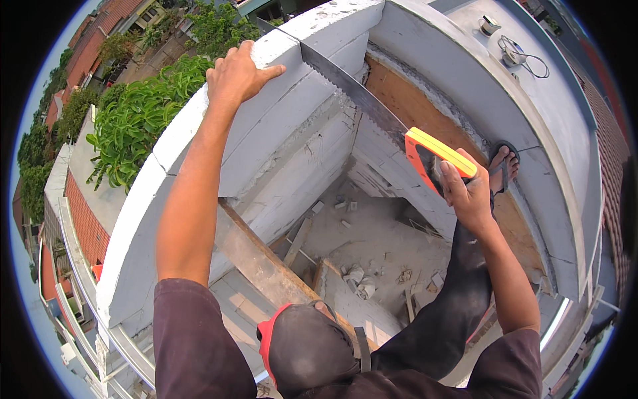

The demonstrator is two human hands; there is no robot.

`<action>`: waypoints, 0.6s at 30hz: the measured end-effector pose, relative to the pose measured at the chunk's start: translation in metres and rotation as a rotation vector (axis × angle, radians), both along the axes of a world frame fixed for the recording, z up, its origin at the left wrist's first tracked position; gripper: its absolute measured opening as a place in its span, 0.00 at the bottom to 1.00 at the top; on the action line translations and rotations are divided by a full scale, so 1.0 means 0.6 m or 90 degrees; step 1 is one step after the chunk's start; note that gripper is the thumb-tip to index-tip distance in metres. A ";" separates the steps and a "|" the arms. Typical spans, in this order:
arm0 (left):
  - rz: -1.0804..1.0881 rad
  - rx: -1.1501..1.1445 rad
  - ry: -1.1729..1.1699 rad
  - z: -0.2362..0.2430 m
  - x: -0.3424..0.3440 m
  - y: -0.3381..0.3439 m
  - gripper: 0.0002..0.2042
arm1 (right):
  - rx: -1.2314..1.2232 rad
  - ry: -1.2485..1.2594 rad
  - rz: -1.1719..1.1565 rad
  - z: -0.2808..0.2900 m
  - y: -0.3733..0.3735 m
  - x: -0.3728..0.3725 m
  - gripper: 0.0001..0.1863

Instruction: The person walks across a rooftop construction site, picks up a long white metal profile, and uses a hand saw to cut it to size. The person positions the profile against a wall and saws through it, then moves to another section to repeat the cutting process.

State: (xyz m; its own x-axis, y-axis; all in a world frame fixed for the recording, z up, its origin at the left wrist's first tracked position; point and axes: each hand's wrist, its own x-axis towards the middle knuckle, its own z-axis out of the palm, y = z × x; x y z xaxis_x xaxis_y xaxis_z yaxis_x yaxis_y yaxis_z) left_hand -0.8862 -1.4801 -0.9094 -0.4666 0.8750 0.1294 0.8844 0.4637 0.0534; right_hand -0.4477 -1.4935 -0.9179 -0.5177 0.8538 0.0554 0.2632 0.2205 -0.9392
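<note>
My right hand is closed round the orange and black handle of a handsaw. Its long toothed blade slants up and left across the top of a white block wall, sitting in a narrow gap between blocks. To the left of the blade my left hand grips the wall's top edge. Its fingers bend over the outer side, their tips hidden, and the thumb points toward the blade. My right foot, in a dark sandal, rests on a brown wooden board beside the saw handle.
The curved walls surround a deep shaft with rubble at its bottom. A wooden plank spans it below me. A dark rounded shape with a red edge is close beneath me. A cup and a coiled cable lie on the right ledge.
</note>
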 end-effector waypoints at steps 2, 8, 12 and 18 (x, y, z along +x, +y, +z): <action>-0.005 0.010 0.019 -0.006 0.005 0.005 0.48 | -0.005 -0.001 0.007 0.015 0.000 -0.014 0.13; -0.015 0.004 -0.003 0.000 -0.001 0.010 0.48 | 0.062 -0.075 0.027 0.018 0.099 -0.188 0.21; -0.028 0.042 -0.012 -0.010 -0.023 -0.005 0.48 | -0.010 -0.063 0.043 0.011 0.063 -0.114 0.18; 0.003 -0.032 0.013 -0.007 0.028 0.008 0.47 | -0.026 -0.004 0.002 -0.033 0.053 -0.089 0.15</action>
